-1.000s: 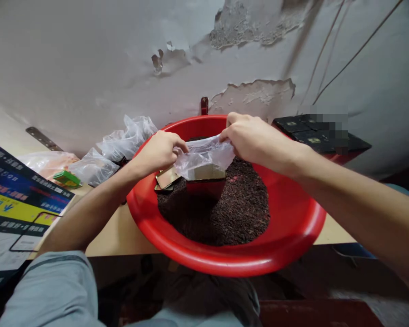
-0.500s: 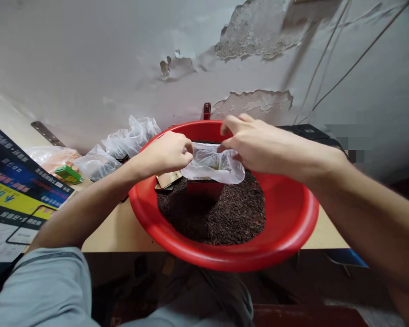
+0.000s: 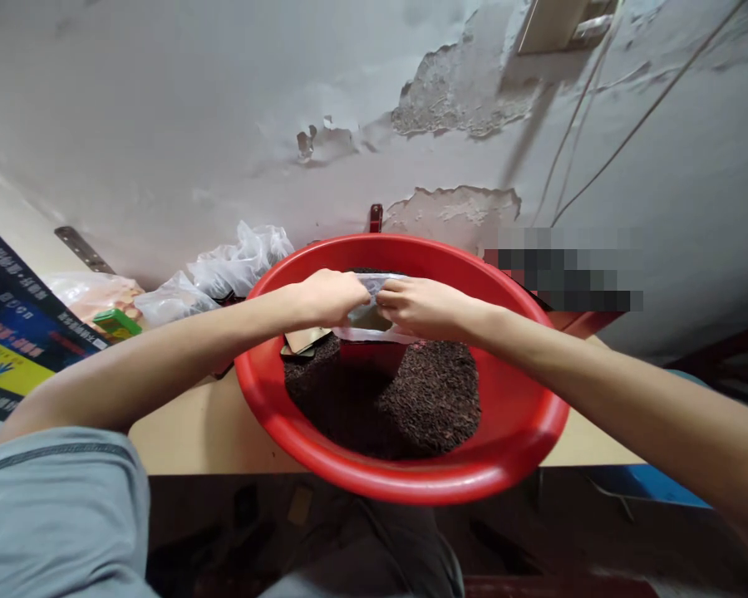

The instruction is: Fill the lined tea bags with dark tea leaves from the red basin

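A red basin (image 3: 524, 415) holds a bed of dark, dry, leaf-like bits (image 3: 440, 399) that looks like loose tea. In it stands a red box (image 3: 371, 355), partly in shadow, with a clear plastic bag (image 3: 374, 332) spread over its top. My left hand (image 3: 338, 299) is closed on the bag's edge at the left. Close beside it, my right hand (image 3: 420, 307) has its fingers pinched on the bag too; the fingertips almost meet. Gold-coloured flat pieces (image 3: 305, 340) lie in the basin, left of the box.
The basin rests on a pale wooden table (image 3: 180, 432). Crumpled plastic bags (image 3: 240, 262) and a small green packet (image 3: 117, 324) lie at the left, near a dark printed box (image 3: 22, 332). Behind is a peeling wall (image 3: 162, 124). A blurred patch covers something at the right.
My right hand has moved left and down, from above the bag's right side to beside my left hand, and closed on the bag. The view has shifted slightly.
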The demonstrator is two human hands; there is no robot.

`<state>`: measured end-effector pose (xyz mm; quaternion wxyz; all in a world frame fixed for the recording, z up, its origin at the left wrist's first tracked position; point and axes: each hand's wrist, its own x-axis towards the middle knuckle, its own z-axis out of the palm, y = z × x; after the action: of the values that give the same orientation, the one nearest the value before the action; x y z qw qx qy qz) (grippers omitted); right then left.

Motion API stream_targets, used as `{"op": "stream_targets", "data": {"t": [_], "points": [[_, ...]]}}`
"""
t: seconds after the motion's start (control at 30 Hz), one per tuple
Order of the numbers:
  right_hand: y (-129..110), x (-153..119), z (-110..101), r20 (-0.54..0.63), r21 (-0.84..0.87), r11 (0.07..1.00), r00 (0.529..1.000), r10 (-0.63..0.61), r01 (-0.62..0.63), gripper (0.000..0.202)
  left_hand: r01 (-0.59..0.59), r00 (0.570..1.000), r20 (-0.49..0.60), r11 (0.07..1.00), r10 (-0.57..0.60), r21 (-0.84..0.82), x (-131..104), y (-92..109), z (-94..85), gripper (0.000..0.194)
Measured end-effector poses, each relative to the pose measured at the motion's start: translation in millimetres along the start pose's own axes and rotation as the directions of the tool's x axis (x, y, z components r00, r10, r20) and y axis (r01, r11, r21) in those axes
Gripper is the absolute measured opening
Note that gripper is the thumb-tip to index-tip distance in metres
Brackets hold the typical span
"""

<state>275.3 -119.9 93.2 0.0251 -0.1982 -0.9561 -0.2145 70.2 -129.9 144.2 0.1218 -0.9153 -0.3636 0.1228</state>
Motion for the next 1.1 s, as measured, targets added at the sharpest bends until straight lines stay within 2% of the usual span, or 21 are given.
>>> {"op": "stream_targets", "data": {"t": [0.1,0.13,0.2,0.27,0.37,0.43,0.5,0.57,0.63,0.7,0.8,0.9,0.97,1.03,1.1], "points": [[-5,-10,-18,0.037,-0.212,0.974,0.997,-0.068,0.074,0.023,-0.137,0.984,-0.090,0.977,0.153,0.165,-8,9,0.5,0.017],[-6,-12,-23,0.041,-0.254,0.966,0.998,-0.046,0.055,0.019,-0.153,0.980,-0.097,0.966,0.176,0.210,-9,9,0.8,0.014],[-6,-17,-30,0.060,-0.305,0.952,0.998,0.021,-0.002,0.011,-0.157,0.980,-0.083,0.958,0.181,0.240,-9,5,0.2,0.022],[-2,-20,-37,0.070,-0.313,0.948,0.995,0.078,-0.052,0.014,-0.163,0.977,-0.109,0.970,0.184,0.178,-9,-3,-3.4,0.032],[7,-23,-47,0.026,-0.263,0.956,0.990,0.137,-0.126,0.019,-0.200,0.940,-0.286,0.980,0.184,-0.026,-12,-15,-13.6,0.042],[12,-22,-51,-0.021,-0.196,0.958,0.978,0.208,-0.208,0.021,-0.173,0.906,-0.412,0.972,0.095,-0.157,-14,-19,-20.0,0.049],[12,-20,-51,-0.069,-0.101,0.946,0.951,0.302,-0.308,0.021,-0.077,0.877,-0.477,0.965,-0.054,-0.252,-15,-21,-22.3,0.049],[8,-18,-45,-0.109,0.017,0.913,0.907,0.407,-0.407,0.019,0.049,0.882,-0.433,0.950,-0.187,-0.309,-14,-21,-18.9,0.041],[3,-18,-38,-0.083,0.124,0.861,0.860,0.504,-0.493,0.023,0.155,0.929,-0.273,0.934,-0.249,-0.322,-11,-24,-10.2,0.028],[0,-19,-31,0.062,0.186,0.812,0.832,0.552,-0.553,0.034,0.198,0.963,-0.115,0.929,-0.244,-0.312,-9,-28,1.6,0.020],[1,-19,-22,0.321,0.231,0.778,0.801,0.506,-0.584,0.043,0.177,0.981,-0.017,0.923,-0.194,-0.341,-8,-31,20.5,0.042],[10,-16,-9,0.387,0.327,0.753,0.808,0.445,-0.571,0.043,0.148,0.988,0.034,0.882,-0.149,-0.448,-7,-32,36.3,0.060],[15,-14,2,0.397,0.420,0.730,0.832,0.387,-0.540,0.053,0.118,0.993,0.064,0.831,-0.099,-0.544,-6,-32,44.6,0.062],[18,-14,13,0.421,0.512,0.682,0.844,0.332,-0.523,0.065,0.074,0.997,0.074,0.741,-0.033,-0.668,-6,-32,52.9,0.060],[17,-18,22,0.414,0.592,0.611,0.849,0.329,-0.526,0.072,0.019,0.999,0.038,0.614,0.018,-0.789,-6,-33,63.4,0.064]]}}
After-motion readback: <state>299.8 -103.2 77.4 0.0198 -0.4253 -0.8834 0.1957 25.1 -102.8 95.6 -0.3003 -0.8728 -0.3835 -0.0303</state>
